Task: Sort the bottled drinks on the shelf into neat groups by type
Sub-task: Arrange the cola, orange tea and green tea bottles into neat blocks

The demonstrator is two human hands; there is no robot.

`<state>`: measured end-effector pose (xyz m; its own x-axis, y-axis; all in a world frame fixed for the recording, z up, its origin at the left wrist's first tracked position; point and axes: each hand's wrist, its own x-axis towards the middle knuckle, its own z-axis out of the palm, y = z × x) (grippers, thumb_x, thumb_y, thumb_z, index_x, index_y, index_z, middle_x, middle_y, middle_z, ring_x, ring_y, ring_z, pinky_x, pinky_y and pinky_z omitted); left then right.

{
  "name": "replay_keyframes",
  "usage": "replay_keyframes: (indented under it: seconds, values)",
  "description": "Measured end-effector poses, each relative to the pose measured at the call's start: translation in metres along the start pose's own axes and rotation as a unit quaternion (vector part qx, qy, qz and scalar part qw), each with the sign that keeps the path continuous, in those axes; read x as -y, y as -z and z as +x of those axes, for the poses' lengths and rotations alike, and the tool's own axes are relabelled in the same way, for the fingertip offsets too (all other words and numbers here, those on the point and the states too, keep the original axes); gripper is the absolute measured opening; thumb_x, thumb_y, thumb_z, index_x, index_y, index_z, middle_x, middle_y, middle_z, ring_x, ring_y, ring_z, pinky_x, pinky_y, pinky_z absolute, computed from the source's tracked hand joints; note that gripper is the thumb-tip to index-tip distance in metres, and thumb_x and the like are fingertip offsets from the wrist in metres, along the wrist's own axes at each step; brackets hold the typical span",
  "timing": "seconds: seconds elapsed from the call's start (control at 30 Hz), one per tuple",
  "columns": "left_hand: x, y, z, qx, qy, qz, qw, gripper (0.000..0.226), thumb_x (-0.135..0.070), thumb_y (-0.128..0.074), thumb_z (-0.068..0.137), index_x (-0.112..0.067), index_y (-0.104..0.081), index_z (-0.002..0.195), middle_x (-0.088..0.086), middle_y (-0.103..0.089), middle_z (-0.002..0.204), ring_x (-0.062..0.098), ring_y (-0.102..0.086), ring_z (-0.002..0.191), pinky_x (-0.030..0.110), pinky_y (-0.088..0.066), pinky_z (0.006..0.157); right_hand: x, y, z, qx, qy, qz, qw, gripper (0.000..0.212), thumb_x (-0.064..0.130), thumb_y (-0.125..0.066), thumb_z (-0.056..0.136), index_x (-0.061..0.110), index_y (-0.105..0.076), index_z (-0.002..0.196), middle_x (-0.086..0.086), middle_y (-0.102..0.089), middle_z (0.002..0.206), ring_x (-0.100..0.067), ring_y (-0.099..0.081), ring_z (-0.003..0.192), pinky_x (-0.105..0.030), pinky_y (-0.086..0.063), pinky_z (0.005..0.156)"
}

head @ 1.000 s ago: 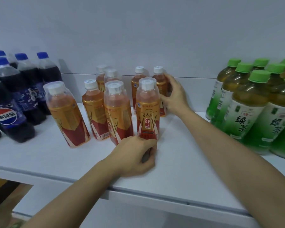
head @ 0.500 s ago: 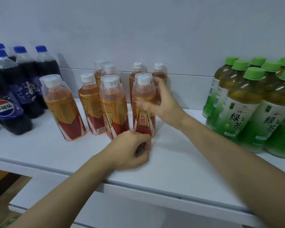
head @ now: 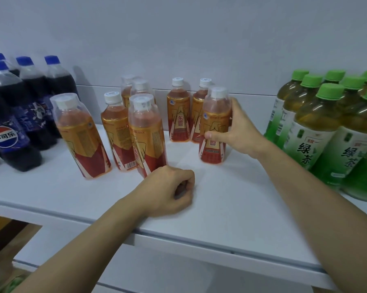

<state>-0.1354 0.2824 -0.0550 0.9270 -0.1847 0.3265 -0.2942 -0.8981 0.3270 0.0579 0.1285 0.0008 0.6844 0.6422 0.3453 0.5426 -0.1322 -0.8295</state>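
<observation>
Nearest the shelf edge point(head: 220, 248), the left hand point(head: 170, 191) rests in a loose fist, holding nothing. Just beyond and to its right, the right hand point(head: 237, 132) grips an upright orange energy-drink bottle point(head: 214, 127), thumb across its label. Its group lies left: 5 alike bottles point(head: 145, 132), with 2 more point(head: 178, 115) directly behind. Cola bottles point(head: 13, 115) stand far left, green tea bottles point(head: 326, 127) far right.

We see a plain pale wall point(head: 178, 34) behind everything, with a low white ledge point(head: 242, 89) running along its foot. Below the front edge, a lower white board point(head: 157, 269) shows. At the bottom left we make out a strip of brown floor point(head: 7, 240), and a blurred greenish patch point(head: 15, 284) in the corner.
</observation>
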Motion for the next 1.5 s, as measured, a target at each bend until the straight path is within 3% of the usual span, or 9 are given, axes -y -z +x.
replay_keyframes:
  seconds: [0.23, 0.37, 0.47, 0.6, 0.73, 1.07, 1.3, 1.37, 1.5]
  values:
    - [0.003, -0.001, 0.000, -0.004, 0.010, -0.009, 1.000, 0.006, -0.026, -0.059, 0.085, -0.025, -0.057, 0.079, -0.009, -0.057, 0.066, 0.013, -0.055, 0.060, 0.035, -0.048, 0.057, 0.021, 0.001, -0.009, -0.043, 0.003, -0.015, 0.999, 0.113, 0.025, -0.091, 0.074, 0.030, -0.016, 0.158, 0.006, -0.046, 0.143, -0.009, -0.050, 0.125, -0.037, -0.048, 0.105]
    - [0.002, -0.001, 0.000, 0.001, 0.008, -0.004, 1.000, 0.007, -0.029, -0.057, 0.087, -0.025, -0.058, 0.082, -0.008, -0.060, 0.070, 0.013, -0.056, 0.063, 0.035, -0.050, 0.059, 0.075, 0.000, -0.016, -0.245, 0.213, -0.248, 0.913, 0.062, 0.036, -0.067, 0.089, 0.020, -0.042, 0.144, -0.005, -0.052, 0.129, -0.018, -0.050, 0.119, -0.037, -0.045, 0.098]
    - [0.001, 0.000, 0.000, -0.001, 0.004, -0.004, 1.000, 0.008, -0.029, -0.058, 0.088, -0.024, -0.058, 0.082, -0.009, -0.059, 0.070, 0.012, -0.055, 0.062, 0.035, -0.050, 0.059, 0.130, -0.015, 0.018, -0.127, 0.204, -0.399, 0.885, 0.044, 0.036, -0.058, 0.094, 0.025, -0.049, 0.136, -0.005, -0.053, 0.129, -0.024, -0.051, 0.120, -0.046, -0.046, 0.097]
    - [0.002, 0.000, -0.002, -0.004, -0.001, -0.008, 1.000, 0.006, -0.027, -0.059, 0.086, -0.023, -0.057, 0.081, -0.008, -0.059, 0.069, 0.012, -0.054, 0.061, 0.035, -0.049, 0.058, 0.157, -0.042, 0.093, 0.106, 0.123, -0.566, 0.808, 0.055, 0.046, -0.066, 0.092, 0.031, -0.049, 0.141, -0.007, -0.051, 0.133, -0.033, -0.056, 0.116, -0.041, -0.044, 0.081]
    - [0.005, 0.000, -0.002, -0.003, -0.010, -0.008, 1.000, 0.007, -0.027, -0.060, 0.086, -0.024, -0.056, 0.081, -0.009, -0.058, 0.068, 0.011, -0.053, 0.061, 0.034, -0.049, 0.058, 0.136, -0.061, 0.123, 0.155, 0.106, -0.663, 0.725, 0.054, 0.051, -0.074, 0.084, 0.028, -0.061, 0.130, -0.007, -0.062, 0.126, -0.034, -0.061, 0.111, -0.041, -0.050, 0.080]
    - [0.006, -0.002, 0.000, 0.008, -0.006, 0.001, 1.000, 0.008, -0.030, -0.059, 0.089, -0.025, -0.055, 0.083, -0.009, -0.058, 0.070, 0.010, -0.054, 0.063, 0.032, -0.050, 0.059, 0.115, -0.045, 0.132, 0.145, 0.020, -0.592, 0.792, 0.058, 0.050, -0.086, 0.072, 0.023, -0.065, 0.119, -0.002, -0.063, 0.109, -0.027, -0.060, 0.098, -0.044, -0.056, 0.085]
    - [0.006, -0.002, -0.001, -0.001, -0.006, 0.010, 1.000, 0.007, -0.027, -0.058, 0.087, -0.023, -0.056, 0.082, -0.008, -0.057, 0.068, 0.011, -0.052, 0.061, 0.031, -0.048, 0.057, 0.123, -0.057, 0.133, 0.148, 0.028, -0.668, 0.729, 0.043, 0.055, -0.081, 0.075, 0.026, -0.059, 0.099, -0.004, -0.060, 0.109, -0.029, -0.055, 0.094, -0.045, -0.052, 0.087]
    - [0.005, -0.001, -0.001, 0.001, -0.005, 0.010, 1.000, 0.007, -0.027, -0.058, 0.087, -0.023, -0.056, 0.083, -0.008, -0.058, 0.068, 0.010, -0.052, 0.061, 0.031, -0.048, 0.057, 0.131, -0.059, 0.136, 0.146, 0.023, -0.681, 0.717, 0.048, 0.060, -0.075, 0.079, 0.026, -0.062, 0.111, -0.004, -0.060, 0.117, -0.032, -0.058, 0.104, -0.051, -0.049, 0.095]
    - [0.002, 0.001, 0.000, 0.013, -0.002, 0.005, 1.000, 0.008, -0.029, -0.058, 0.089, -0.023, -0.056, 0.084, -0.008, -0.058, 0.070, 0.011, -0.053, 0.062, 0.028, -0.047, 0.056, 0.159, -0.066, 0.144, 0.149, 0.135, -0.516, 0.833, 0.049, 0.053, -0.053, 0.099, 0.025, -0.053, 0.140, -0.002, -0.059, 0.130, -0.025, -0.055, 0.115, -0.038, -0.042, 0.092]
